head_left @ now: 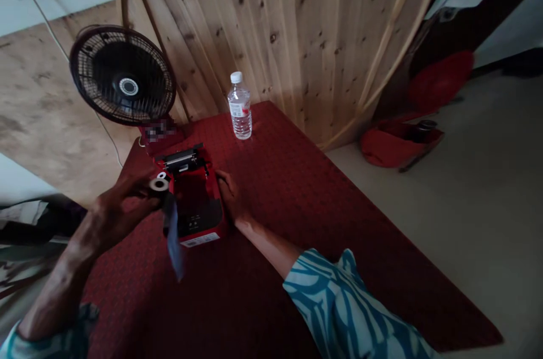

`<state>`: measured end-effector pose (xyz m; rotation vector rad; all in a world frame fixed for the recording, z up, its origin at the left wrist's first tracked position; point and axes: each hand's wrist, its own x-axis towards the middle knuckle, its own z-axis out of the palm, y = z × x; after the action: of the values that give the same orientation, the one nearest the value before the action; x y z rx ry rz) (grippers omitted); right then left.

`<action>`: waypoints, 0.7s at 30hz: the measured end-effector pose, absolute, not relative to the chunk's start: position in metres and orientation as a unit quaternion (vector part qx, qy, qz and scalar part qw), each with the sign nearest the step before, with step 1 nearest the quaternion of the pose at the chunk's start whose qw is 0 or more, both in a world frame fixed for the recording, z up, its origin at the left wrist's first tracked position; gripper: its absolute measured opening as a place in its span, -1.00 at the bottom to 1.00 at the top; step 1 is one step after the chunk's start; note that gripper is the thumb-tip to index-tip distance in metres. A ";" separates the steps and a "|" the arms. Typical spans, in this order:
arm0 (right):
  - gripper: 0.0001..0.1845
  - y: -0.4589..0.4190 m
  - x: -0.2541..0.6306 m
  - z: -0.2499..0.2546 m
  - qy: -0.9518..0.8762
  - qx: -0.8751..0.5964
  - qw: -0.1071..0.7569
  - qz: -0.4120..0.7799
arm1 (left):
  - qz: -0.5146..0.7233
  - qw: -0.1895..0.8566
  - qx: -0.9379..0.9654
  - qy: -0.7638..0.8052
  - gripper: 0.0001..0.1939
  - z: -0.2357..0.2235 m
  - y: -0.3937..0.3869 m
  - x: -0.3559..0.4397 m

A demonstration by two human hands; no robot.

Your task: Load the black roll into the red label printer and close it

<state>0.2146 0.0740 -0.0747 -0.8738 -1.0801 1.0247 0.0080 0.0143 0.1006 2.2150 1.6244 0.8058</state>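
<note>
A red thermal printer lies on the red patterned tablecloth, its black top facing up and a metal roller mechanism exposed at the far end. My left hand is shut on a small white paper roll just left of the printer. A strip of paper hangs down from the roll, partly blurred. My right hand is clasped against the printer's right side, its fingers partly out of sight.
A black desk fan stands at the far left of the cloth, with a thin cable behind it. A water bottle stands upright near the far corner. Behind rises a wooden plank wall. A red bag lies on the floor to the right.
</note>
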 end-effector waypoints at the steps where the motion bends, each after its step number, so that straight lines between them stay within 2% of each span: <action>1: -0.66 0.073 0.215 -0.075 -0.472 -0.386 0.649 0.456 | 0.300 0.160 0.732 0.590 -0.51 0.102 0.012 -0.006; 4: -0.67 0.072 0.216 -0.074 -0.461 -0.388 0.648 0.466 | 0.354 0.209 0.627 0.662 -0.53 0.097 0.013 -0.044; 10: -0.68 0.071 0.217 -0.073 -0.442 -0.392 0.649 0.480 | 0.395 0.275 0.566 0.670 -0.40 0.050 0.042 -0.078; 16: -0.67 0.069 0.218 -0.074 -0.427 -0.393 0.642 0.501 | 0.392 0.282 0.578 0.658 -0.46 0.004 0.073 -0.077; 21: -0.68 0.069 0.219 -0.073 -0.437 -0.397 0.638 0.494 | 0.374 0.268 0.596 0.659 -0.47 0.001 0.074 -0.080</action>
<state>0.2190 0.0686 -0.0728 -0.9068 -0.9982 1.1266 -0.0804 0.0736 0.0008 1.6073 1.7766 1.0084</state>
